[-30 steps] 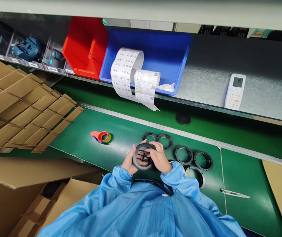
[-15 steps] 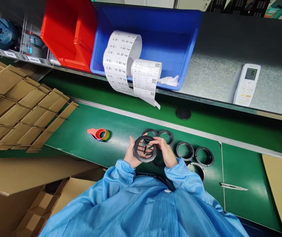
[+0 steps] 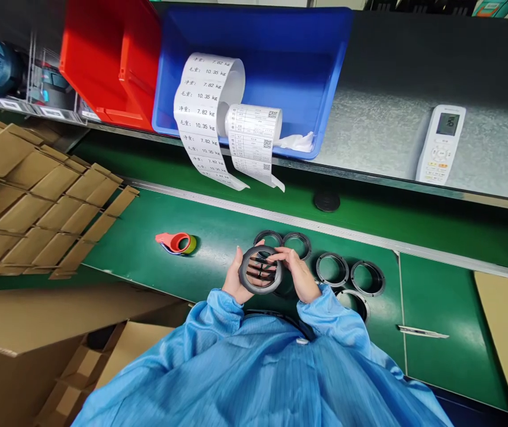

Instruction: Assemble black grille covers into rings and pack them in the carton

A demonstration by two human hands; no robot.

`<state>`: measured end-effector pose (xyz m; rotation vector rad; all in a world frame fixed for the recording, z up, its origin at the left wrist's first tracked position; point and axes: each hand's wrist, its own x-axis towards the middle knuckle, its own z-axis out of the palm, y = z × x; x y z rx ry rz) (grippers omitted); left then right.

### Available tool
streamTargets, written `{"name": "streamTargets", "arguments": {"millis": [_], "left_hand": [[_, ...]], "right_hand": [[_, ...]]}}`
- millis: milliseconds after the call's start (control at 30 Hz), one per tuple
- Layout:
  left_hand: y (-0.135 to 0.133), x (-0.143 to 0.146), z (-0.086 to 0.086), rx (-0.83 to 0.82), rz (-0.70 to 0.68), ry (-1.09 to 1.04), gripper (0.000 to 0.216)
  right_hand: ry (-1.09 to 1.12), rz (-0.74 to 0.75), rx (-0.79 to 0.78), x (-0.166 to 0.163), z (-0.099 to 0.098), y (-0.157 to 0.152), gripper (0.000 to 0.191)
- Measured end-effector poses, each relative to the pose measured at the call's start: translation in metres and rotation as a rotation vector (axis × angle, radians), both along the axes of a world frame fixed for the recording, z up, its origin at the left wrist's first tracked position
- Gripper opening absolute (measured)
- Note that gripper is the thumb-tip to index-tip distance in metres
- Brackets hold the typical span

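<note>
I hold a round black slatted grille (image 3: 261, 270) up in front of me with both hands, over the green bench. My left hand (image 3: 236, 280) grips its left rim and underside. My right hand (image 3: 297, 271) pinches its right rim with fingers curled over the top. Several black rings (image 3: 332, 268) lie on the green surface just beyond and to the right of my hands, some partly hidden behind them. My blue sleeves fill the lower middle of the view.
A red tape dispenser (image 3: 176, 242) lies left of my hands. Cardboard dividers (image 3: 35, 196) and open boxes (image 3: 49, 344) stand at the left. On the shelf behind are a red bin (image 3: 106, 59), a blue bin (image 3: 289, 65) with label rolls (image 3: 211, 112), and a white remote (image 3: 440, 142).
The grille has tilted in my hands so its slats face up more. The view has shifted slightly; my hands stay in the same spot.
</note>
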<state>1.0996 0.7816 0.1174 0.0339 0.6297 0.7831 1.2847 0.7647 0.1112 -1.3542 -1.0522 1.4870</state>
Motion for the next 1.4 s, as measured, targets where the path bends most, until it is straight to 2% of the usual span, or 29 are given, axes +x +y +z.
{"name": "streamTargets", "arguments": {"millis": [133, 367, 567, 733, 900, 1067, 1167, 1400], "left_hand": [[-0.005, 0.001, 0.0, 0.007, 0.013, -0.007, 0.08], [-0.014, -0.001, 0.004, 0.017, 0.039, 0.004, 0.076], [-0.017, -0.002, 0.01, -0.028, 0.076, -0.082, 0.077], [-0.02, -0.006, 0.008, 0.019, 0.037, -0.07, 0.082], [-0.02, -0.009, 0.009, 0.02, 0.041, -0.034, 0.084], [-0.02, -0.011, 0.007, -0.03, 0.114, -0.018, 0.078], [-0.021, -0.015, 0.004, -0.083, 0.162, -0.048, 0.076], [-0.02, -0.021, 0.007, -0.099, 0.108, -0.106, 0.074]], "right_hand": [[-0.036, -0.01, 0.014, 0.001, 0.002, -0.004, 0.064], [-0.245, 0.077, 0.234, 0.001, 0.016, -0.019, 0.058], [-0.235, 0.092, 0.214, -0.003, 0.018, -0.025, 0.059], [-0.242, 0.088, 0.196, -0.007, 0.017, -0.026, 0.063], [-0.271, 0.106, 0.232, -0.009, 0.018, -0.03, 0.058], [-0.416, 0.259, 0.4, -0.016, 0.013, -0.042, 0.056], [-0.432, 0.344, 0.438, -0.021, 0.012, -0.047, 0.056], [-0.367, 0.234, 0.406, -0.02, 0.021, -0.034, 0.055]]}}
